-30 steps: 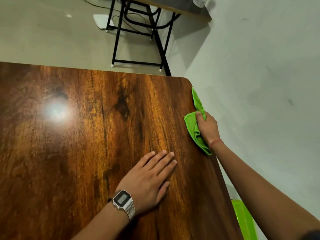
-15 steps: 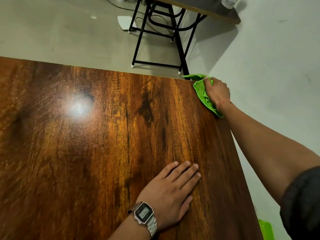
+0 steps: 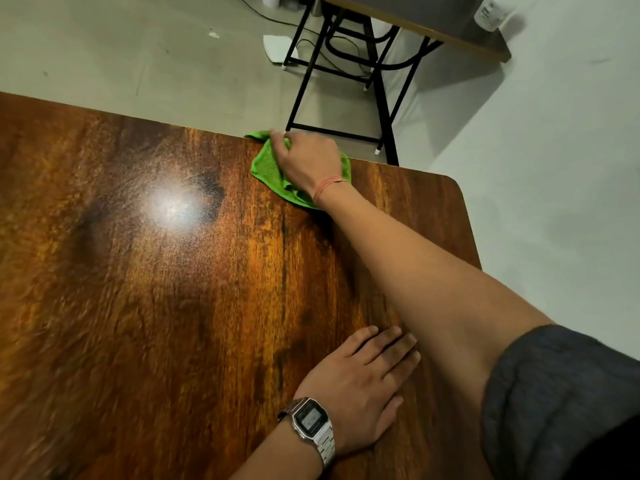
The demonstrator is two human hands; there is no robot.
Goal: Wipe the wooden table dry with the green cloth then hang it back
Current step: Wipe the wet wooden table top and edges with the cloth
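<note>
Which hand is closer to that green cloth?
Right. The right hand presses on the green cloth at the table's far edge; the left hand rests flat, well nearer the person.

Dim, warm indoor light from overhead leaves one bright white glare spot on the glossy wooden tabletop, whose left side smears with motion blur, while soft shadows fall on the pale wall and wide-angle distortion bends the edges.
</note>
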